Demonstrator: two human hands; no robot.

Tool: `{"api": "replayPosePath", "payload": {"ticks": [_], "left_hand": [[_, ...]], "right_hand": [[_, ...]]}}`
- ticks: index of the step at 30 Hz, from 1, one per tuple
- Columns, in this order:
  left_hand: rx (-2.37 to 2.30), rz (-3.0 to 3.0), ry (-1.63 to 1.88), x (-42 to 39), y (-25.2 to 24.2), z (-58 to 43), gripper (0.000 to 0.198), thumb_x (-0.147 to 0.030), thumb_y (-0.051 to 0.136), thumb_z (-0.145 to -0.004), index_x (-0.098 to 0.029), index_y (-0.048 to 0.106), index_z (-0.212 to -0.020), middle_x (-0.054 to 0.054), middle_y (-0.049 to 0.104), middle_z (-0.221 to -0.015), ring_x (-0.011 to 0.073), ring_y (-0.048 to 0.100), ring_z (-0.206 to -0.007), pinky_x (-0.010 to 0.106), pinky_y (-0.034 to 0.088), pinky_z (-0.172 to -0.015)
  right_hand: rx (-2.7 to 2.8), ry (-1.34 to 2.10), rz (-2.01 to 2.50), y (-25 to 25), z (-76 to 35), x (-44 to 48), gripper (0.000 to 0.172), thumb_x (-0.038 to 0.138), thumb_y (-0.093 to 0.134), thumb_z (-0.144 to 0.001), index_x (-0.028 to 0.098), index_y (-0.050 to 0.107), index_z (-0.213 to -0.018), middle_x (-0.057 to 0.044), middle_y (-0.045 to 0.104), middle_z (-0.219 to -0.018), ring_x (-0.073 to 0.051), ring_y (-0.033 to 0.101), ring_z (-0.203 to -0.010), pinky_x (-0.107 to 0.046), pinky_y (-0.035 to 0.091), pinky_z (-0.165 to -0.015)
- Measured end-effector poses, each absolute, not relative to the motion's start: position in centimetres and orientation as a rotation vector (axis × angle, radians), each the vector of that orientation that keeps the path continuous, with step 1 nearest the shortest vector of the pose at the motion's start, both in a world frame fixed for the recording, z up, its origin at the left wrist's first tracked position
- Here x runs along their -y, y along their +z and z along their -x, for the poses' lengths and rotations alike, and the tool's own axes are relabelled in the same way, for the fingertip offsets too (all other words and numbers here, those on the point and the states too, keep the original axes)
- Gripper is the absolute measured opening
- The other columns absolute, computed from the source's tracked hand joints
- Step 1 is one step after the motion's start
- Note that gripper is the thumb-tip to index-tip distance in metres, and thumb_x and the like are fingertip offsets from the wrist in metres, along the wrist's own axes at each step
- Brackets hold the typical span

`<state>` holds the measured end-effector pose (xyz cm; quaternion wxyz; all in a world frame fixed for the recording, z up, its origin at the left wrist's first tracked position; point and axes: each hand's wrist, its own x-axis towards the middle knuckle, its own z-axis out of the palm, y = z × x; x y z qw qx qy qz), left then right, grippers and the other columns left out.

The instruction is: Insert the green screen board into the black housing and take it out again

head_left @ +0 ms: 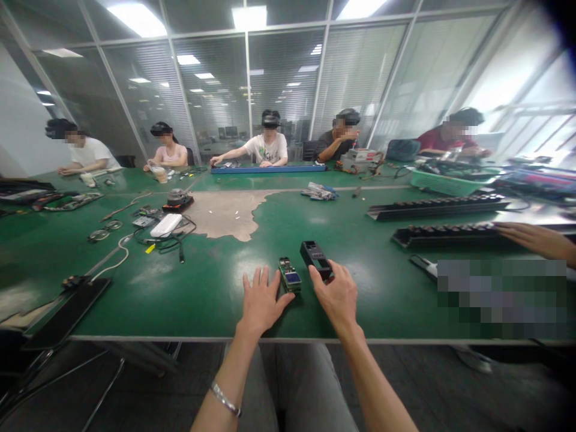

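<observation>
My left hand [261,300] lies on the green table with its fingers spread. Just right of its fingers is a small green circuit board [289,274] with a dark blue screen; the thumb reaches to its lower end, and I cannot tell whether it touches. My right hand [336,294] is closed on the near end of a black plastic housing [311,252], thumb on the left side and fingers on the right. The housing has a rectangular opening and a row of small buttons or slots. It is right of the board, apart from it.
A white power bank [166,225] with black cables lies left. Two long black strips [436,207] stretch across the right side, with a co-worker's hand [535,237] beside the nearer one. Gloves [319,192] lie further back. A green basket [454,180] holds cables. Several people sit opposite.
</observation>
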<state>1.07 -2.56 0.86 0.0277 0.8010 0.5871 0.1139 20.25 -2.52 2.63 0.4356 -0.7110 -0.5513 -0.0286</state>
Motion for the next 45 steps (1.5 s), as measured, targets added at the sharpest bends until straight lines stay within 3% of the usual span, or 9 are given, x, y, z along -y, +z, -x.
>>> {"api": "replayPosePath", "payload": {"ticks": [19,30,45], "left_hand": [[-1.818,-2.504,0.347,2.7,0.9,-1.1,0.071,-0.072,0.018,-0.095,-0.032,0.036,-0.152,0.009,0.031,-0.16,0.036,0.022,-0.148,0.064,0.012,-0.117],[-1.821,-2.521,0.365,2.6,0.7,-1.1,0.073,-0.073,0.017,-0.095,-0.032,0.037,-0.151,0.008,0.032,-0.16,0.0362,0.022,-0.148,0.064,0.013,-0.117],[-1.8,-2.497,0.402,2.9,0.8,-1.0,0.071,-0.073,0.02,-0.095,-0.033,0.036,-0.152,0.009,0.032,-0.16,0.0355,0.021,-0.148,0.065,0.01,-0.117]], "right_hand": [[1.419,-0.061,1.801,-1.0,-21.5,3.0,0.053,0.059,0.055,-0.086,0.015,0.064,-0.113,-0.014,0.066,-0.101,-0.026,0.06,-0.091,-0.037,0.045,-0.083],[1.406,-0.109,1.817,-1.6,-21.6,3.2,0.074,0.068,0.055,-0.082,0.008,0.057,-0.126,-0.019,0.064,-0.11,-0.03,0.06,-0.1,-0.039,0.047,-0.085],[1.415,-0.023,1.73,-0.1,-21.3,3.6,0.048,0.058,0.055,-0.087,0.016,0.067,-0.105,-0.012,0.068,-0.096,-0.026,0.061,-0.091,-0.037,0.045,-0.084]]}}
